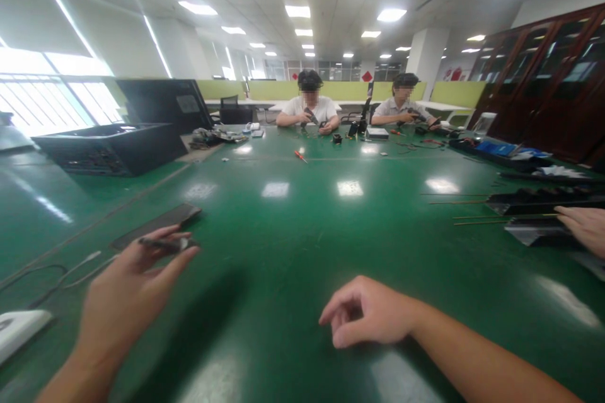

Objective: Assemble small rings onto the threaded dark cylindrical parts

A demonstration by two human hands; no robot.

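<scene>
My left hand (130, 286) is raised at the left above the green table (283, 239), its fingers and thumb pinching a small dark slender object (163, 244) with a lighter patch near its right end. Its exact kind is too blurred to tell. Just behind that hand lies a dark flat panel (155, 223). At the front middle, my right hand (373, 313) is low over the tabletop with loosely curled fingers. A gap shows between its thumb and fingers, and nothing is visible in them.
Left stand a black computer case (118, 151), cables (70, 274) and a white power strip (21, 330). An orange screwdriver (300, 156) lies ahead. Another person's hand (586, 227) touches black trays (534, 230) with thin rods, right. Two people sit opposite, handling tools.
</scene>
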